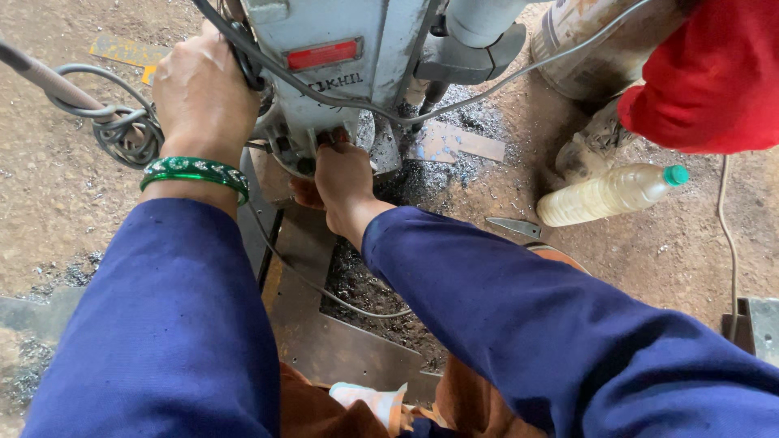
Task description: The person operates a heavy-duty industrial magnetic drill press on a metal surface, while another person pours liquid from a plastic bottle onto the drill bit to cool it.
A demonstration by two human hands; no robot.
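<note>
Left hand (pixel 203 93), green bangle (pixel 196 171) at the wrist, is clenched on the side of the grey drill machine (pixel 341 61) standing on the rusty steel plate (pixel 324 341), right hand (pixel 345 180) is gripped at its base, plastic bottle (pixel 610 193) lying right.

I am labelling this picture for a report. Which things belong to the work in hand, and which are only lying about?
In use:
- grey drilling machine, gripped by left hand
- right hand, at the machine's base
- rusty steel plate beneath

Lying about:
- plastic bottle of pale liquid
- coiled cable
- metal scrap
- red-sleeved person nearby
</note>
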